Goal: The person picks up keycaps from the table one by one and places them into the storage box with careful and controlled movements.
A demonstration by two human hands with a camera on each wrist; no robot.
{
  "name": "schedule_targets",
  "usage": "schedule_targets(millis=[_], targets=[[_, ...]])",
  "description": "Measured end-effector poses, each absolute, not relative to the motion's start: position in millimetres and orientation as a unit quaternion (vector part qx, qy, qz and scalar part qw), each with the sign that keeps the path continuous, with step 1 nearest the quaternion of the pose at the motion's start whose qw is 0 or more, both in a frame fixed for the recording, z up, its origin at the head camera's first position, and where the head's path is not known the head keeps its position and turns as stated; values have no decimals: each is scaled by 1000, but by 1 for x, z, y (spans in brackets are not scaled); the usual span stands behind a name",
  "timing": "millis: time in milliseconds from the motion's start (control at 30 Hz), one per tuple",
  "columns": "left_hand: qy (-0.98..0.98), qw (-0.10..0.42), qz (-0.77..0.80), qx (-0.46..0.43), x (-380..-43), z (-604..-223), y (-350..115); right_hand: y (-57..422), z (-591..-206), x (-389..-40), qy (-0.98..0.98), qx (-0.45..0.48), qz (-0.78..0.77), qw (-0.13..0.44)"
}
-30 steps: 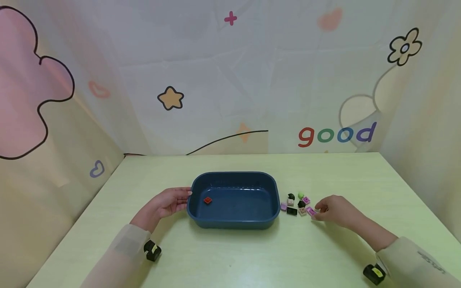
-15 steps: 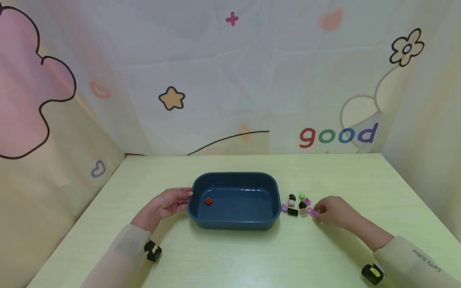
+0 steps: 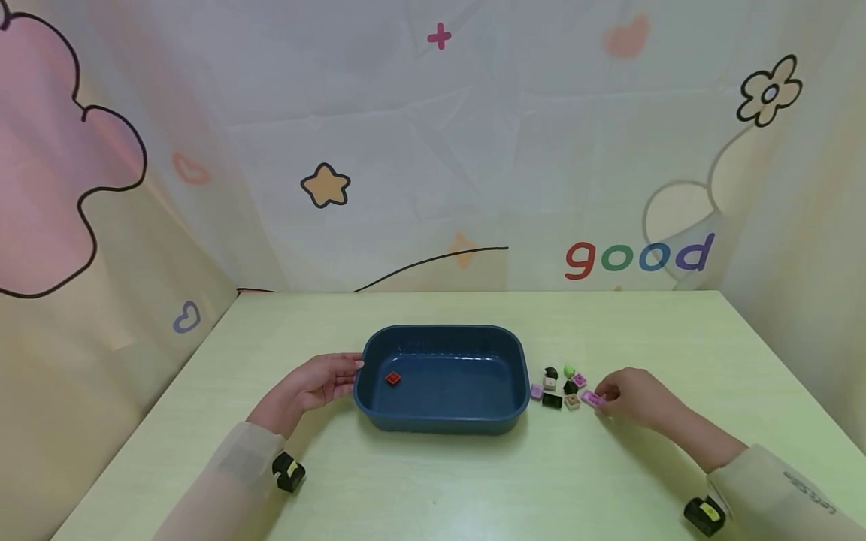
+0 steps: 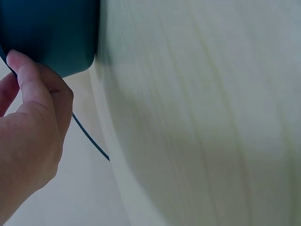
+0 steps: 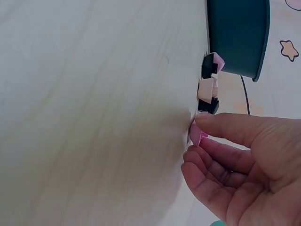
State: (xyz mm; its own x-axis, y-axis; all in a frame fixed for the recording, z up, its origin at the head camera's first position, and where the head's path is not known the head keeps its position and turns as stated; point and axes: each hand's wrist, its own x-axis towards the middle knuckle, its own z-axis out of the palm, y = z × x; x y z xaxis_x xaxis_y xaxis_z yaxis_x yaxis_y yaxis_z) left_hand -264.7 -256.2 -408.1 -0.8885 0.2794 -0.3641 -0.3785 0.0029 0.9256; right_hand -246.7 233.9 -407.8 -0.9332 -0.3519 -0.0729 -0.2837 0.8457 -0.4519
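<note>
My right hand (image 3: pixel 639 397) pinches a small pink building brick (image 3: pixel 591 398) between thumb and fingers, low at the tabletop. In the right wrist view, that pink brick (image 5: pixel 196 133) shows between the thumb and the fingers. My left hand (image 3: pixel 325 382) touches the left end of a dark blue rectangular tray (image 3: pixel 443 422), its outstretched fingertips right at the rim. The left wrist view shows its fingers (image 4: pixel 29 80) against the outer wall. Inside the tray, toward the left, lies one red brick (image 3: pixel 393 379).
Between tray and right hand lie several small bricks: a black one (image 3: pixel 552 401), a beige one (image 3: pixel 572 402), a lilac one (image 3: pixel 537 391), a white one (image 3: pixel 549 384), a green round one (image 3: pixel 569 370) and another pink one (image 3: pixel 579 380). A printed curtain (image 3: pixel 406 113) hangs behind the table.
The right hand's fingers have closed on the pink brick and drawn it slightly away from the beige one. The left hand and tray stay in place; the head view shifts a little.
</note>
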Motion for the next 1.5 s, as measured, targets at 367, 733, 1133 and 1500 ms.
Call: schedule_targets(millis=[367,733,1133,1500], targets=[[661,232,712,-41,-263,-410,-257,241,-399,-250,956,-157,-229,91],[664,230,710,-44,-264,-410,-259,249,-371,-259,955,-165,-229,91],[664,233,710,-39,-263,-409,-257,254,-344,-264,953,-155,-240,100],[669,230,706,-37,-263,-406,-255,257,-313,-274,953,-171,-232,91]])
